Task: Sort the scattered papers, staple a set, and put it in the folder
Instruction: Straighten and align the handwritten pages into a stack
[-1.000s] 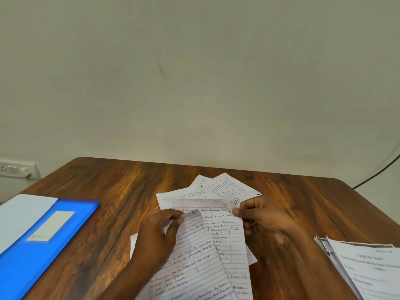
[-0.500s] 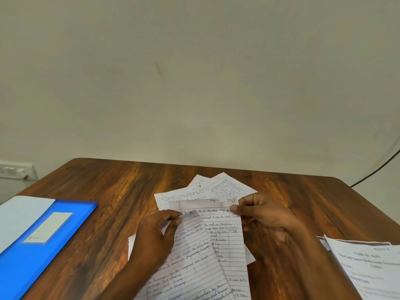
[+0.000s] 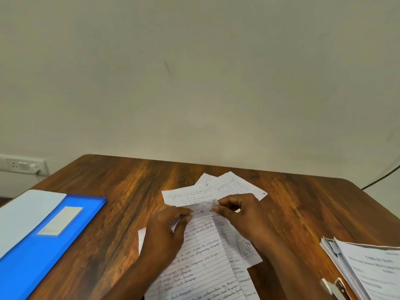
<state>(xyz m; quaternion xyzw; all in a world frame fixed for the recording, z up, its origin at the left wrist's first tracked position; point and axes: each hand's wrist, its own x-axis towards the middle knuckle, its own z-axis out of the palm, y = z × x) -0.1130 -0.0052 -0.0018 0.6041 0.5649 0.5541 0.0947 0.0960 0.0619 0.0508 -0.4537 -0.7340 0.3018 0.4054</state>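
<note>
Several handwritten lined papers [image 3: 203,256] lie overlapped in the middle of the brown wooden table [image 3: 121,191]. My left hand [image 3: 166,232] pinches the top left corner of the uppermost sheet. My right hand [image 3: 242,215] pinches the top edge of the sheets beside a circled page number. More loose sheets [image 3: 229,187] fan out behind my hands. A blue folder [image 3: 43,241] lies closed at the left edge of the table. A grey stapler [image 3: 334,287] shows partly at the bottom right.
A stack of printed papers [image 3: 368,271] sits at the right edge of the table. A wall socket [image 3: 21,165] is on the wall at the left, and a dark cable [image 3: 383,178] runs down at the right. The plain wall rises behind the table.
My right hand has moved left toward my left hand, bringing the sheets' top edges closer together. My left hand keeps its hold on the top sheet's corner.
</note>
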